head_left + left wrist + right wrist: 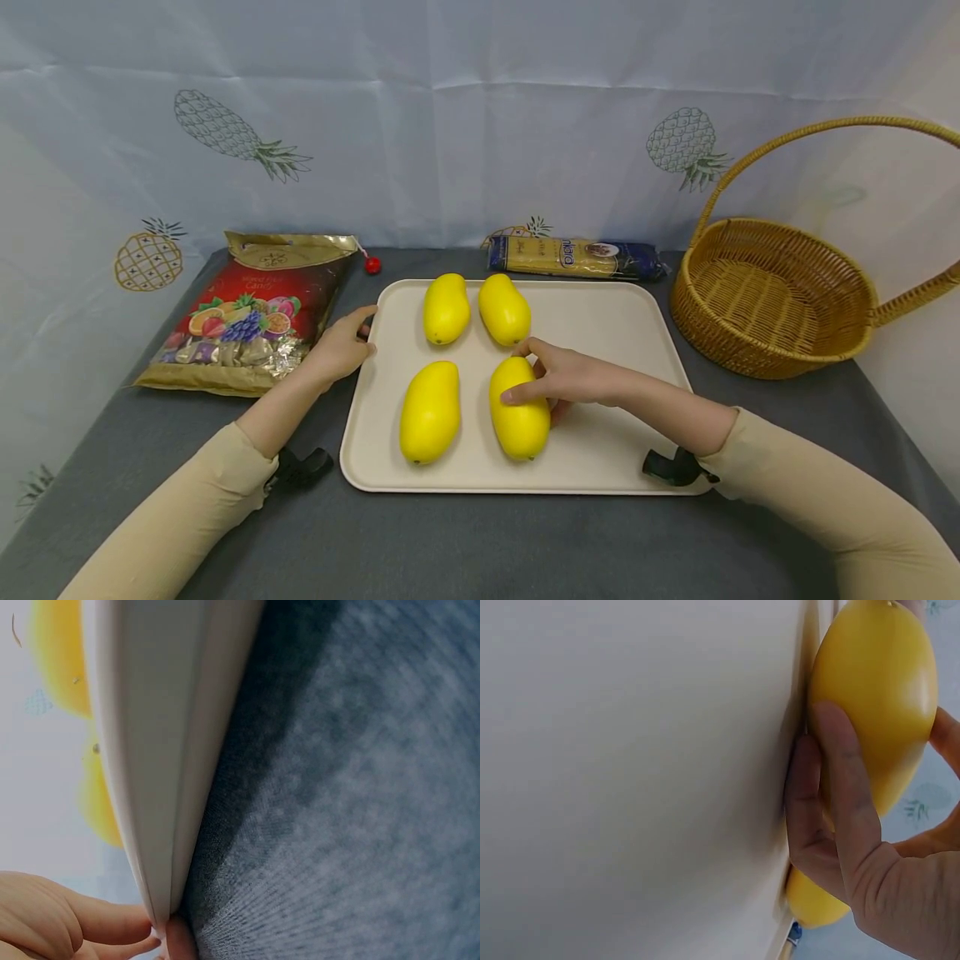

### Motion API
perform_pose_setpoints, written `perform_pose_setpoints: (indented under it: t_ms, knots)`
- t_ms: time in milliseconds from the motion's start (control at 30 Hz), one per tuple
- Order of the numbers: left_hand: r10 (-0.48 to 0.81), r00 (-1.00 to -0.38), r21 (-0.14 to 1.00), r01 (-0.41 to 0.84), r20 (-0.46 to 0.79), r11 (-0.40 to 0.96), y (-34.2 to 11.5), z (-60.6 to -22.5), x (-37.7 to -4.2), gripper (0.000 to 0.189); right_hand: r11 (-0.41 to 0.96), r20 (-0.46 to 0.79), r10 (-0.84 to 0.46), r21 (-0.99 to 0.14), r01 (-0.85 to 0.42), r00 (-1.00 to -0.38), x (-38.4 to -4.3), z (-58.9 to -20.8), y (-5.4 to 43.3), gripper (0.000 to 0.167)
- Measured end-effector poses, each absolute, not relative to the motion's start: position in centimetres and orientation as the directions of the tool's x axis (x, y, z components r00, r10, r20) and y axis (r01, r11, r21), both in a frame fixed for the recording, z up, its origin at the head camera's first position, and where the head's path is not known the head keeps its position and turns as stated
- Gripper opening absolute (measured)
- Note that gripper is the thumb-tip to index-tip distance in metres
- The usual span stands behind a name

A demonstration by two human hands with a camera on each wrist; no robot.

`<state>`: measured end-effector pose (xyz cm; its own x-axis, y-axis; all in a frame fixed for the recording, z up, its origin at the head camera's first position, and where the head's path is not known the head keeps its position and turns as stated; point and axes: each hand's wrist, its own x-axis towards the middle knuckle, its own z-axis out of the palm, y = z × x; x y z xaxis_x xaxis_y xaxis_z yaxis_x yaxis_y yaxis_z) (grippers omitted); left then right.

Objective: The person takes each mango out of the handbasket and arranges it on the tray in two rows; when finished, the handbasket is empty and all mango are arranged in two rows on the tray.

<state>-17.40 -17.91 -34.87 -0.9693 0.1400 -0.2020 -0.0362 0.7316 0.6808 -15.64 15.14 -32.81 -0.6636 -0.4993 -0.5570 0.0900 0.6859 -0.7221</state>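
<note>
On a cream tray [600,333] lie several yellow mangoes: two at the back, one at the front left [431,412], and one at the front right [519,429]. My right hand [570,375] grips the front right mango, thumb on top and fingers along its side. The right wrist view shows this mango [877,690] lying against the fingers, close to the tray surface. At the tray's left edge, my left hand [341,346] pinches the rim; in the left wrist view the thumb and fingers meet on the tray's side [154,787].
A red and gold candy bag [247,317] lies left of the tray, beside a small red ball [372,265]. Behind the tray is a blue and yellow pasta packet [570,257]. A wicker basket [772,292] with a tall handle stands at the right.
</note>
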Motion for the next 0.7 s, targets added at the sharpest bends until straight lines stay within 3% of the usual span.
perform_pose_setpoints:
  t_ms: [700]
  knots:
    - [0.134, -0.972, 0.677, -0.032, -0.191, 0.735, -17.95, -34.98, -17.45, 0.065, 0.715, -0.569, -0.472, -0.693, 0.085, -0.673, -15.33, -32.60, 15.03, 0.073]
